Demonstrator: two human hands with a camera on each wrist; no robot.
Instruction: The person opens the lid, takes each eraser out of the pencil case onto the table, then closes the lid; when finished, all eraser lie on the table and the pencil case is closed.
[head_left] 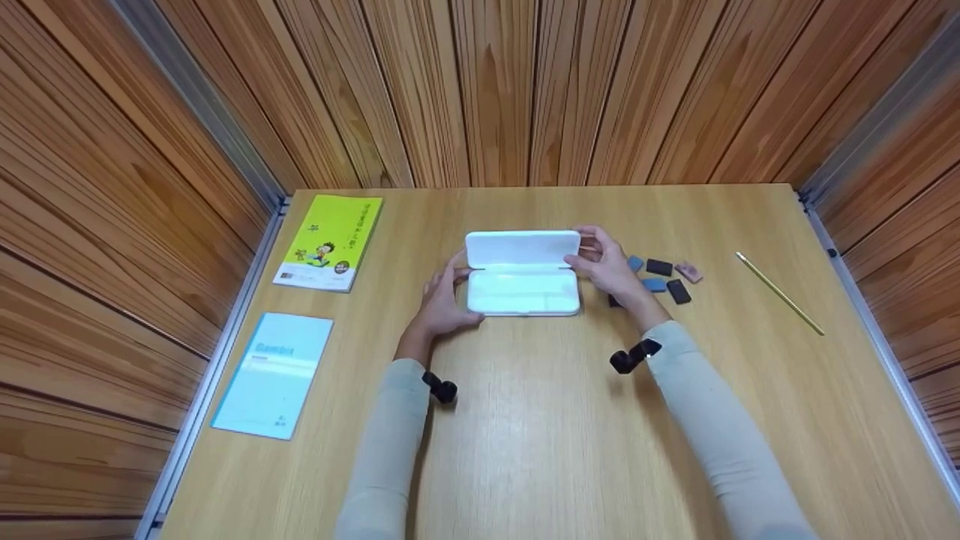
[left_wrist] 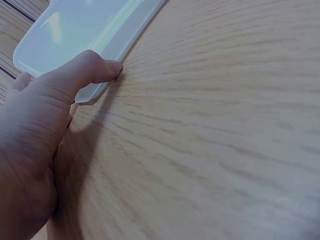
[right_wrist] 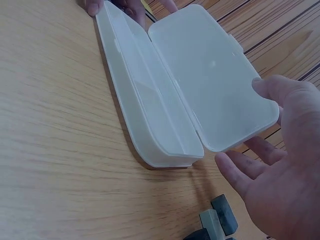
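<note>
A white plastic pencil case (head_left: 523, 293) sits on the table with its lid (head_left: 523, 250) raised at the back. My left hand (head_left: 444, 306) holds the case's left end. In the left wrist view its thumb (left_wrist: 100, 68) presses against the front corner, while the other fingers are mostly hidden behind the case. My right hand (head_left: 613, 271) pinches the lid's right edge. Seen from the right wrist, the right thumb (right_wrist: 272, 89) lies on the lid's inner face, with fingers behind and below the edge. The case's inside shows no contents, only a divided tray (right_wrist: 150, 97).
Several erasers, black (head_left: 659, 267), blue (head_left: 654, 285) and pink (head_left: 688, 271), lie beside my right wrist, one partly hidden by it. Farther right is a gold pencil-like stick (head_left: 780, 293). At the left lie a yellow-green book (head_left: 330, 240) and a light blue notebook (head_left: 274, 375).
</note>
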